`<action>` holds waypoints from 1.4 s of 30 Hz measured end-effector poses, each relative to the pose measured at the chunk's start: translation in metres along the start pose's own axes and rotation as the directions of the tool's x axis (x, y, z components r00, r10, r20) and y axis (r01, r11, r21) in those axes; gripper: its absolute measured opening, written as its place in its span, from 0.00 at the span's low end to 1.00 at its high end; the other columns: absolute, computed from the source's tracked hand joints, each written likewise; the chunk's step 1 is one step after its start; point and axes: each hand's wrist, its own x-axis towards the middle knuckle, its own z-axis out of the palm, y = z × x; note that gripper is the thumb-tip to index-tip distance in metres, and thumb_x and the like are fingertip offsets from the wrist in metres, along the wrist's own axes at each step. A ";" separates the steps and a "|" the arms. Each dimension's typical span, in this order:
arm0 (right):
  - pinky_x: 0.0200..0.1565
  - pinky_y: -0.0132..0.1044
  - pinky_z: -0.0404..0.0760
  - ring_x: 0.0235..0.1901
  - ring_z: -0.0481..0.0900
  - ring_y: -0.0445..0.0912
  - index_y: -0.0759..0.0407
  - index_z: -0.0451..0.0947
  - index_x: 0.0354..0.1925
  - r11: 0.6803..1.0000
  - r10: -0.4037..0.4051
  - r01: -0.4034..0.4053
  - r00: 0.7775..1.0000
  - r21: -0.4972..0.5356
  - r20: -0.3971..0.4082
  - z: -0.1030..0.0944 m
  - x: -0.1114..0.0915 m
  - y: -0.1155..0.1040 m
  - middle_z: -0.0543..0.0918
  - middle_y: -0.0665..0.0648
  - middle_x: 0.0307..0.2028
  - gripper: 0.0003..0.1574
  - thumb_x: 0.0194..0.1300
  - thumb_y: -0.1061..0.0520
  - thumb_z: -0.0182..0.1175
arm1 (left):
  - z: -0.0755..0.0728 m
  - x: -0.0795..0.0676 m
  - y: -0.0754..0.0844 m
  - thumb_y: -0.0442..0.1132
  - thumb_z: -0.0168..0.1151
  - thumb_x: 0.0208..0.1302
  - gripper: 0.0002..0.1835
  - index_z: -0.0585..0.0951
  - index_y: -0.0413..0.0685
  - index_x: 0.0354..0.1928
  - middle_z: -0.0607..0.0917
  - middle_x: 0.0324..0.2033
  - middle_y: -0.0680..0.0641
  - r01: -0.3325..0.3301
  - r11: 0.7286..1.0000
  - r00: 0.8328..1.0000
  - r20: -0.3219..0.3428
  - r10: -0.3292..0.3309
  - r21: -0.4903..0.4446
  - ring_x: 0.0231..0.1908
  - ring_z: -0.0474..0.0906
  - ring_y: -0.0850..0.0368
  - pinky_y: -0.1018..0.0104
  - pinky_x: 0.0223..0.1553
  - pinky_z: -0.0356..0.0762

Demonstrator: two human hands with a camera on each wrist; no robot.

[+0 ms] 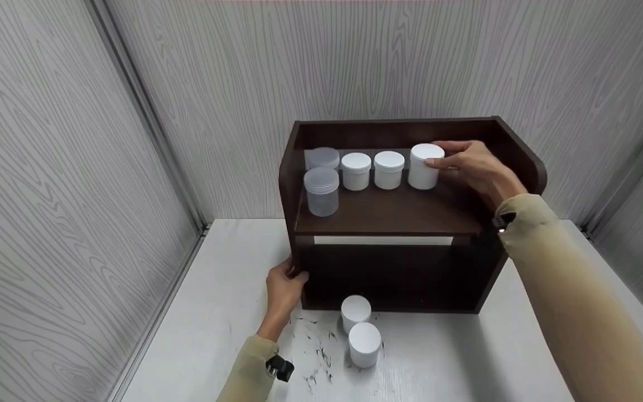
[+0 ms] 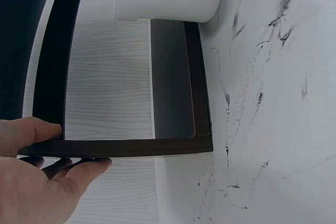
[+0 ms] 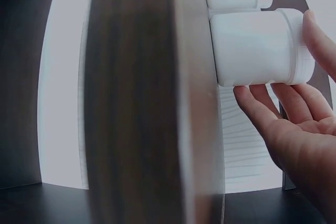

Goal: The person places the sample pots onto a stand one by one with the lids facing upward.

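Note:
A dark brown wooden shelf unit stands on the white table. My left hand grips the edge of its left side panel, thumb on the inner face and fingers outside. On the upper board, my right hand holds a tall white lidded jar near the right end. The right wrist view shows the thumb at the lid and the fingers along the side of the jar, which stands upright on the board. To its left are two shorter white jars and two clear plastic jars, one behind the other.
Two more white jars stand on the white table in front of the unit, one close behind the other. Dark scuff marks cover the tabletop beside them. Wood-patterned grey walls enclose the back and sides.

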 end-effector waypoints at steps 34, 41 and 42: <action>0.59 0.39 0.82 0.45 0.88 0.42 0.73 0.61 0.77 0.999 -0.012 0.014 0.998 0.034 -0.064 0.004 -0.012 0.006 0.88 0.56 0.46 0.51 0.62 0.68 0.75 | 0.002 0.003 -0.004 0.28 0.63 0.67 0.28 0.75 0.26 0.68 0.83 0.59 0.30 -0.002 1.000 1.000 -0.010 0.002 -0.013 0.61 0.81 0.38 0.49 0.59 0.80; 0.64 0.36 0.76 0.66 0.77 0.49 0.70 0.66 0.75 0.955 -0.175 0.103 0.953 -0.278 -0.248 0.018 -0.032 0.008 0.75 0.68 0.70 0.56 0.59 0.51 0.81 | 0.003 0.005 -0.004 0.27 0.64 0.66 0.28 0.74 0.27 0.69 0.82 0.61 0.30 0.011 1.000 1.000 -0.006 -0.011 -0.026 0.62 0.79 0.37 0.48 0.61 0.79; 0.65 0.36 0.75 0.69 0.74 0.51 0.69 0.67 0.75 0.944 -0.210 0.124 0.941 -0.305 -0.267 0.019 -0.036 0.010 0.75 0.67 0.70 0.55 0.59 0.51 0.81 | 0.004 0.005 -0.004 0.27 0.64 0.66 0.29 0.74 0.27 0.69 0.81 0.61 0.30 0.012 1.000 1.000 -0.007 -0.012 -0.026 0.63 0.79 0.37 0.48 0.61 0.79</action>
